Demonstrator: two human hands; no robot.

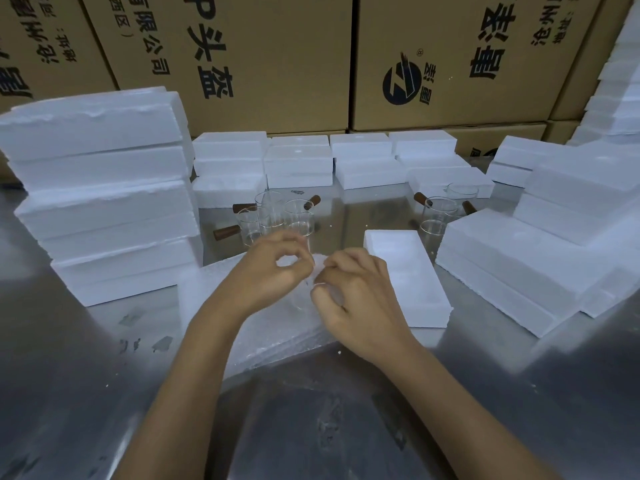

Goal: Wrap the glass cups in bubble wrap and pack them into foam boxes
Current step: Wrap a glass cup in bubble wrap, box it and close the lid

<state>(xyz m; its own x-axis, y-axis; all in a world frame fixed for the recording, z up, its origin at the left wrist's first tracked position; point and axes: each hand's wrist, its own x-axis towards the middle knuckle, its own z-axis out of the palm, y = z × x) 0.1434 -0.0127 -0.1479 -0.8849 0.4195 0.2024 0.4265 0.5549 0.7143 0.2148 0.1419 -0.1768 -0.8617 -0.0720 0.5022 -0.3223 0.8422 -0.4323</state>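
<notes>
My left hand (277,268) and my right hand (356,296) meet at the table's middle, fingers pinched on the edge of a bubble wrap sheet (273,327) that lies on a stack of such sheets. Behind my left hand stand three clear glass cups (273,216) with brown wooden handles. Three more glass cups (440,213) stand at the right. A single white foam box (405,275) lies just right of my right hand.
The steel table (104,358) carries a tall stack of foam boxes (104,195) at the left, a row of them (329,161) at the back, and more piles (540,258) at the right. Large cardboard cartons (277,57) form a wall behind.
</notes>
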